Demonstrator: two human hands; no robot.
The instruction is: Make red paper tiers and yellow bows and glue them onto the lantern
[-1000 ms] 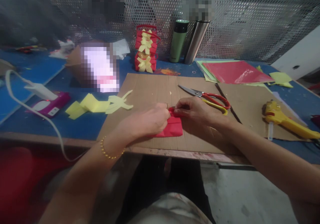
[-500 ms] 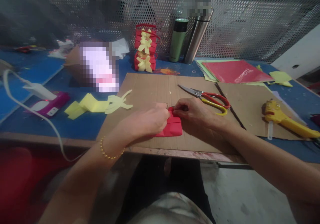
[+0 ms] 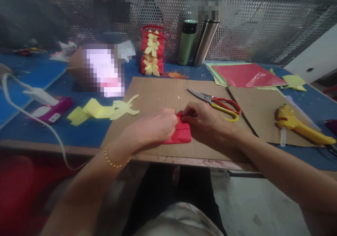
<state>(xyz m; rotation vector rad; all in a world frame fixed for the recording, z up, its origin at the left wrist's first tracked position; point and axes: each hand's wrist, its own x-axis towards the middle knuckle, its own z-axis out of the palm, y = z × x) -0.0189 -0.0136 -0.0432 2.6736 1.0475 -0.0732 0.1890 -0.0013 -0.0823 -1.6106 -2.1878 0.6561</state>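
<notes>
A small folded red paper piece (image 3: pixel 181 133) lies on the brown cardboard sheet (image 3: pixel 155 92) near the table's front edge. My left hand (image 3: pixel 160 123) is closed on its left and upper part, covering much of it. At its top edge, the fingertips of my right hand (image 3: pixel 197 115) pinch the paper. Just beyond my right hand lie scissors (image 3: pixel 214 102) with one red and one yellow handle. Pale yellow cut paper strips (image 3: pixel 105 110) rest left of my left hand, partly on the cardboard.
Red paper bags with yellow bows (image 3: pixel 152 53) stand at the back beside a green flask (image 3: pixel 186 44) and a steel flask (image 3: pixel 206 43). Red sheets (image 3: pixel 247 74) lie back right. A yellow glue gun (image 3: pixel 295 123) is at right, a purple power strip (image 3: pixel 52 111) with white cable at left.
Almost nothing differs. Both hands keep their hold on the red paper, and the whole view has shifted very slightly.
</notes>
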